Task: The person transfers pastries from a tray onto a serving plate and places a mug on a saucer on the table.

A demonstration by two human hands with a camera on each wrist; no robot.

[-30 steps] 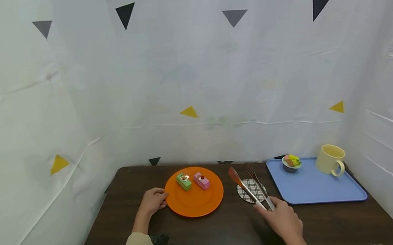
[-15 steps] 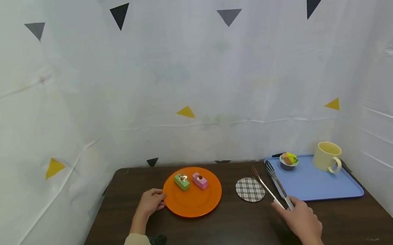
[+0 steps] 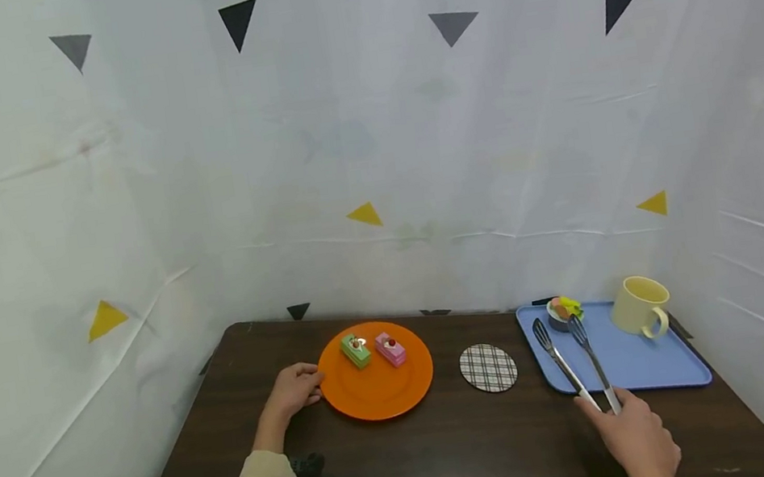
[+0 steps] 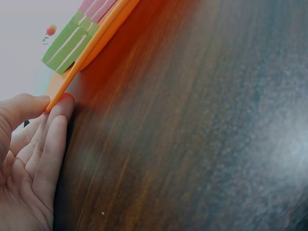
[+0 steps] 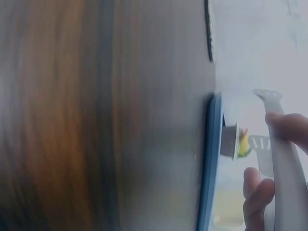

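Observation:
On the left, my left hand (image 3: 291, 392) pinches the rim of an orange plate (image 3: 378, 398), thumb above and fingers under it, as the left wrist view makes plain. The plate carries a green cake slice (image 3: 356, 351) and a pink cake slice (image 3: 390, 349), toy-like, each with a red topping. My right hand (image 3: 637, 435) holds silver tongs (image 3: 570, 377) by their handles. Their arms are spread apart, with nothing between the tips. Those slotted tips are over the near left part of a blue tray (image 3: 657, 372), close to a small cup of food (image 3: 560, 319).
A pale yellow mug (image 3: 635, 306) stands on the tray's far right. Between plate and tray lies a round checked coaster (image 3: 488, 368). White sheets with coloured triangles enclose the dark wooden table (image 3: 413, 462) at the back and sides.
My right hand has carried the tongs rightward, from over the coaster to over the tray. My left hand and the plate have stayed in place.

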